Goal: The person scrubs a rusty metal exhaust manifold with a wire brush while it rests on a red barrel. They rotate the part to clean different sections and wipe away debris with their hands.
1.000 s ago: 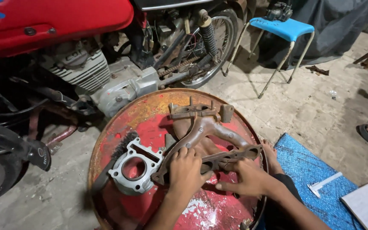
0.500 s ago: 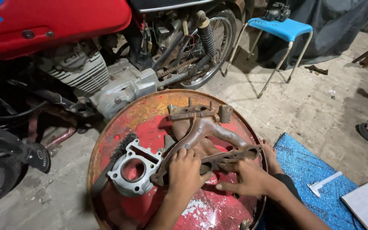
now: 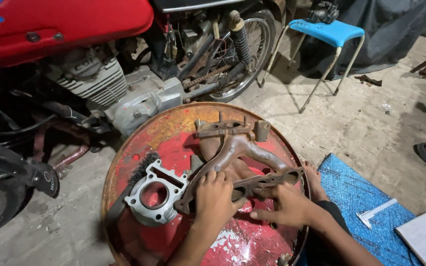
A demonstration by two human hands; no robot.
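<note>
My left hand (image 3: 214, 197) has its fingers clenched on 1 rusty cast bracket (image 3: 242, 157) lying on 1 round red drum lid (image 3: 173, 133), my right hand (image 3: 287, 207) presses flat beside it, and 1 grey cylinder block (image 3: 156, 194) sits just left.

Head camera looks steeply down, close above drum lid (image 3: 173, 129).

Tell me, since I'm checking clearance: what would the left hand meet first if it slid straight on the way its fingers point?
Probably the rusty brown cast-metal bracket: the left hand already rests against it, fingers pointing up-frame.
</note>
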